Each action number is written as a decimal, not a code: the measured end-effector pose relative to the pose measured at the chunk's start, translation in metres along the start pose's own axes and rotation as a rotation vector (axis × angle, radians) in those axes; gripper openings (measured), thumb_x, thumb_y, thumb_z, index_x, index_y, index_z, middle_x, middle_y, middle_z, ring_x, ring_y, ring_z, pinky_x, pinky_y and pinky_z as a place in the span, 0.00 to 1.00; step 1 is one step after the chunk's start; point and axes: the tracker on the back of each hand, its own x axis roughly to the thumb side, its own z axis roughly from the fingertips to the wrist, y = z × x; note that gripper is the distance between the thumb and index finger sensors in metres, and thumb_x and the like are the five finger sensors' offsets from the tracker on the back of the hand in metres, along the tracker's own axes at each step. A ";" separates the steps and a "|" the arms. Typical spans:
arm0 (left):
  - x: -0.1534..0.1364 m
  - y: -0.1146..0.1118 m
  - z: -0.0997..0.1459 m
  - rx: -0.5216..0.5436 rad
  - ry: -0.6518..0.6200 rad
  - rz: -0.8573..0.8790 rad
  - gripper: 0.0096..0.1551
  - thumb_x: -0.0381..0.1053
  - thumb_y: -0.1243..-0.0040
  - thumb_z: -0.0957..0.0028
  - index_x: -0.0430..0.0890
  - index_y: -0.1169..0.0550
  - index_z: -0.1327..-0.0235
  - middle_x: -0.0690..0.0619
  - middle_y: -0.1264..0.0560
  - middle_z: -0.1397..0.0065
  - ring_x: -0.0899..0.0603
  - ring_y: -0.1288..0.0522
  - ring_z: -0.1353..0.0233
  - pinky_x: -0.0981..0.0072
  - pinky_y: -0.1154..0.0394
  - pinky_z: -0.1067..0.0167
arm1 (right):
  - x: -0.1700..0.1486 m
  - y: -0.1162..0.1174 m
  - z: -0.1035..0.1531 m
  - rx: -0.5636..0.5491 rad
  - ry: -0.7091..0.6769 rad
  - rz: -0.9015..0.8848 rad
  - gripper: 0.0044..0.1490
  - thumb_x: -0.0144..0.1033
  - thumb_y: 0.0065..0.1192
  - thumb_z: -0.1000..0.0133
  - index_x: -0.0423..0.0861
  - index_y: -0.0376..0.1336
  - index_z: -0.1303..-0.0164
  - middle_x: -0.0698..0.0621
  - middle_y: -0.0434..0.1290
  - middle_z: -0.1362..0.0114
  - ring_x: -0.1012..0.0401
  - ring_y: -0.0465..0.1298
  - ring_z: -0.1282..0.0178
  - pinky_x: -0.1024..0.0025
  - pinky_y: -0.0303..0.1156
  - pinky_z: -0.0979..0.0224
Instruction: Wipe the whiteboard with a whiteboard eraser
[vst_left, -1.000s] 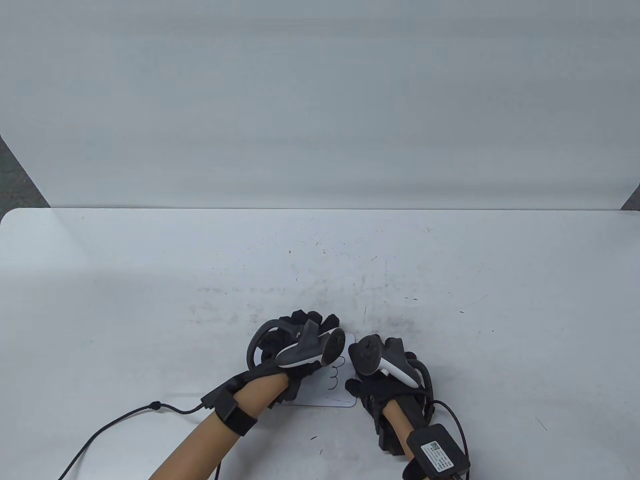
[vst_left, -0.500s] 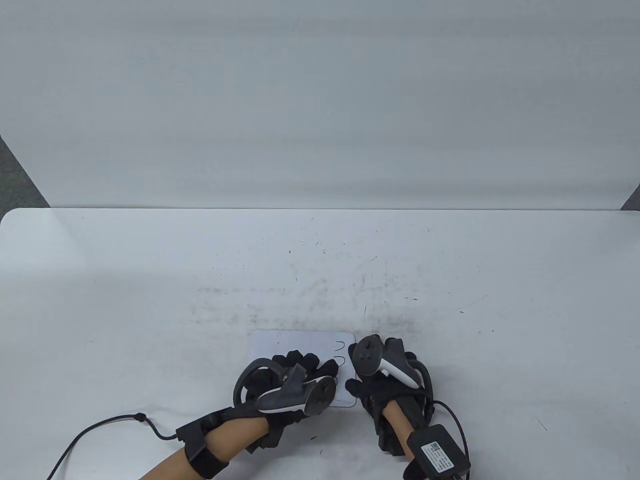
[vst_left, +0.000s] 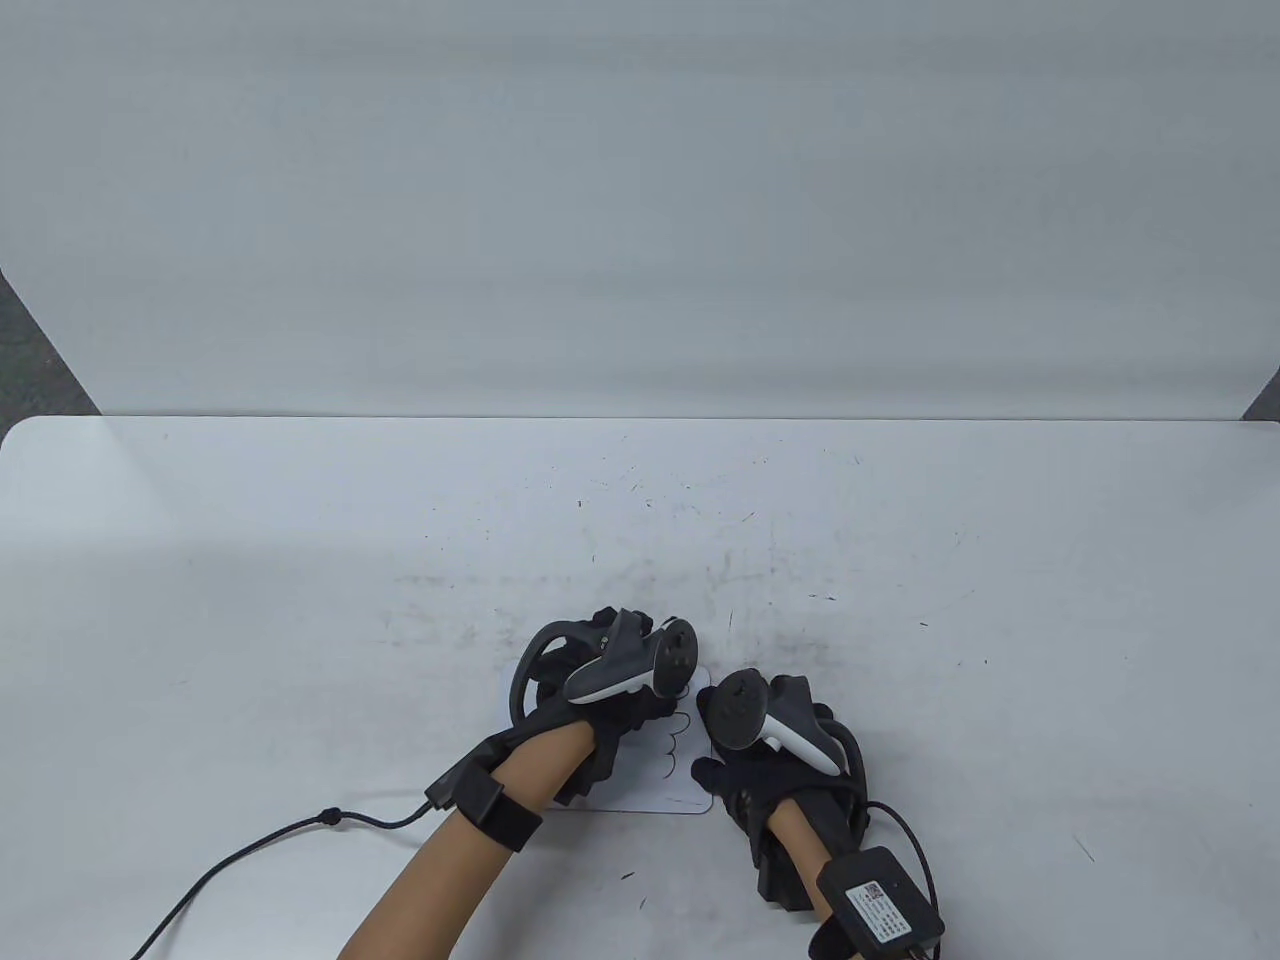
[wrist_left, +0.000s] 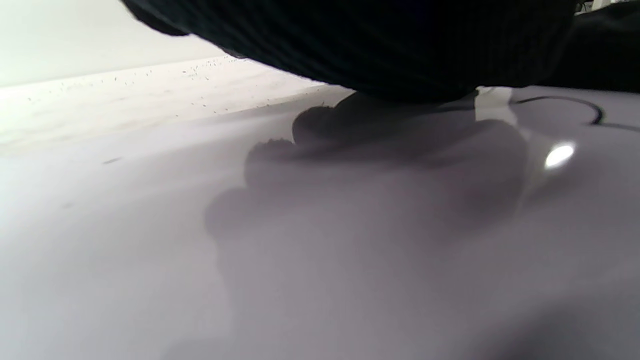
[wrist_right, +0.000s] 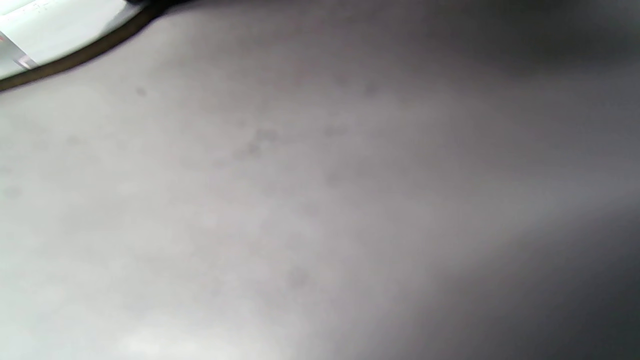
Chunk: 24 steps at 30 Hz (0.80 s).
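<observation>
Low in the centre of the table view, the small whiteboard (vst_left: 668, 775) lies flat on the table (vst_left: 300, 560), and the left hand (vst_left: 590, 700) sits over its upper left part, looped pen marks (vst_left: 676, 735) showing beside it. Its fingers look curled down, but the eraser is hidden and I cannot tell what they grip. The right hand (vst_left: 770, 770) rests at the board's right edge, fingers out of sight.

A white bench (vst_left: 300, 560), scuffed with dark specks and smudges, stands before a plain pale backdrop (vst_left: 640, 200); dark floor (vst_left: 30, 360) shows at both corners.
</observation>
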 end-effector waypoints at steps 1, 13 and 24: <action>-0.002 0.000 0.003 -0.013 -0.024 -0.006 0.48 0.67 0.38 0.57 0.65 0.40 0.19 0.48 0.38 0.20 0.37 0.35 0.32 0.44 0.35 0.38 | 0.000 0.000 0.000 -0.001 0.000 0.003 0.45 0.54 0.43 0.54 0.58 0.31 0.32 0.47 0.25 0.20 0.38 0.25 0.25 0.28 0.26 0.32; 0.007 -0.022 0.094 -0.008 -0.182 -0.010 0.49 0.66 0.37 0.57 0.63 0.40 0.19 0.46 0.38 0.20 0.35 0.34 0.33 0.43 0.34 0.39 | -0.001 0.000 0.000 0.000 -0.001 0.005 0.45 0.54 0.43 0.54 0.58 0.31 0.32 0.48 0.24 0.20 0.38 0.24 0.25 0.28 0.26 0.32; -0.011 -0.014 0.046 -0.026 -0.048 0.077 0.47 0.66 0.37 0.57 0.65 0.38 0.19 0.47 0.36 0.20 0.36 0.34 0.33 0.43 0.35 0.39 | -0.001 0.000 0.000 0.002 -0.004 -0.004 0.45 0.53 0.43 0.54 0.58 0.31 0.32 0.47 0.25 0.20 0.38 0.24 0.25 0.28 0.26 0.33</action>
